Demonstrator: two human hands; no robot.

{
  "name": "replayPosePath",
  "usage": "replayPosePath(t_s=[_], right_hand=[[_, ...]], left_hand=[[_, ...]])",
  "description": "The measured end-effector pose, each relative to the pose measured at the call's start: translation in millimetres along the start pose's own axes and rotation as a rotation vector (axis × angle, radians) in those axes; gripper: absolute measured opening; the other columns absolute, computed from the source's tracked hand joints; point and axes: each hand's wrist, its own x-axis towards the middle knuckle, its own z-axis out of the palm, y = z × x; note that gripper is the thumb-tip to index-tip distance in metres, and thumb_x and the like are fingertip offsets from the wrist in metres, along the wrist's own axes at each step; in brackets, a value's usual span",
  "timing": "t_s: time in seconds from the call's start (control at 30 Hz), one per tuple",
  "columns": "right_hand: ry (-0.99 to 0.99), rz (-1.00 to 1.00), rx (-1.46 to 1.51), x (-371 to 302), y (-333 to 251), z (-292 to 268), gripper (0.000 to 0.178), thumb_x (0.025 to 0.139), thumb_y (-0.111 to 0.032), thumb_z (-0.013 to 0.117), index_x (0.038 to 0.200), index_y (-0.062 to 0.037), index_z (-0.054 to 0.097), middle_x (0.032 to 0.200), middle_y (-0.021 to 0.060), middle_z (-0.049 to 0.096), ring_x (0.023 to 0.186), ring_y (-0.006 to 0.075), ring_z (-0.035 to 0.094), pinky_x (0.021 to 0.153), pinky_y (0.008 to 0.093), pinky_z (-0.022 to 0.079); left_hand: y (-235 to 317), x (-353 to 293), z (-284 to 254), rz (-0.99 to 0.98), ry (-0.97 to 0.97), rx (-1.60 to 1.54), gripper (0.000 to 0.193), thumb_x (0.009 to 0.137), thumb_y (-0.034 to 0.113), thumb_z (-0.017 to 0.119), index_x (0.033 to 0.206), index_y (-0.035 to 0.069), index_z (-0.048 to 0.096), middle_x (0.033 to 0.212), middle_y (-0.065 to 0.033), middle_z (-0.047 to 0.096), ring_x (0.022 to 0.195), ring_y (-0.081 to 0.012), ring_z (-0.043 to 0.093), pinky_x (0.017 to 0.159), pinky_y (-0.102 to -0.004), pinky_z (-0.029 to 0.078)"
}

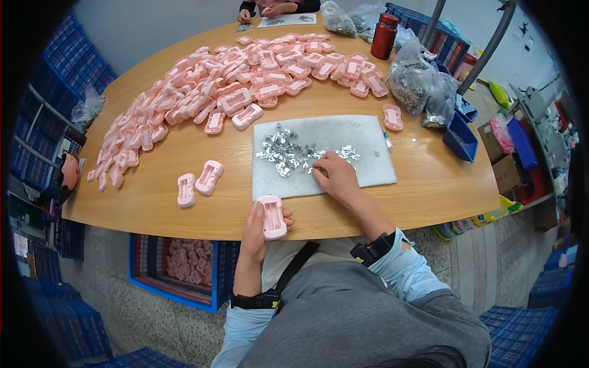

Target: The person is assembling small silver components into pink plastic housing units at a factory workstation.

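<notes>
My left hand (253, 228) is wrapped round a pink plastic housing (273, 218) with a long recess facing up, just over the table's near edge. At the small metal clips (285, 151) on a white foam mat (362, 135), my right hand (336, 175) has its fingers bent and pinched together among the pieces. Whatever sits between those fingertips is too small to make out. Two more pink housings (209, 178) lie on the table to the left of the mat.
A large heap of pink housings (233, 73) spreads over the table (153, 214). Clear bags of metal parts (414, 80), a red bottle (384, 37) and blue bins (460, 138) stand at the right. Below the edge is a blue crate (215, 276). Another person's hands (279, 9) work across the table.
</notes>
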Motion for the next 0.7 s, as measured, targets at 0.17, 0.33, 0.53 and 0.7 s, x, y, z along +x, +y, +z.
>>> replayPosePath(t_s=[0.17, 0.33, 0.53, 0.7], right_hand=[[0.000, -0.024, 0.011, 3, 1, 5, 0.013, 0.076, -0.016, 0.059, 0.083, -0.0066, 0.065, 0.082, 0.0090, 0.057, 0.075, 0.0278, 0.058, 0.065, 0.0365, 0.048], [0.010, -0.040, 0.051, 6, -4, 10, 0.013, 0.074, -0.015, 0.061, 0.083, -0.0058, 0.064, 0.083, 0.0090, 0.057, 0.075, 0.0281, 0.058, 0.066, 0.0367, 0.048], [0.027, -0.017, 0.030, 13, -6, 17, 0.013, 0.074, -0.015, 0.061, 0.081, -0.0050, 0.063, 0.082, 0.0104, 0.057, 0.075, 0.0289, 0.058, 0.066, 0.0372, 0.048], [-0.037, -0.026, -0.107, 20, -3, 18, 0.012, 0.074, -0.014, 0.061, 0.079, -0.0033, 0.062, 0.079, 0.0109, 0.058, 0.072, 0.0274, 0.059, 0.065, 0.0346, 0.047]], left_hand=[[-1, 1, -5, -0.024, -0.016, -0.080, 0.049, 0.095, 0.043, 0.029, 0.113, 0.000, 0.044, 0.092, -0.0194, 0.061, 0.076, -0.0228, 0.064, 0.067, -0.0325, 0.053], [-1, 1, -6, -0.030, -0.024, -0.083, 0.049, 0.095, 0.044, 0.029, 0.114, 0.000, 0.043, 0.093, -0.0198, 0.060, 0.076, -0.0233, 0.064, 0.067, -0.0338, 0.054], [0, 0, -6, -0.030, -0.025, -0.087, 0.048, 0.095, 0.043, 0.030, 0.114, 0.000, 0.044, 0.093, -0.0199, 0.060, 0.076, -0.0234, 0.064, 0.067, -0.0342, 0.054], [-1, 0, -5, -0.027, -0.025, -0.092, 0.048, 0.095, 0.042, 0.030, 0.114, 0.001, 0.043, 0.093, -0.0200, 0.060, 0.076, -0.0234, 0.064, 0.067, -0.0343, 0.054]])
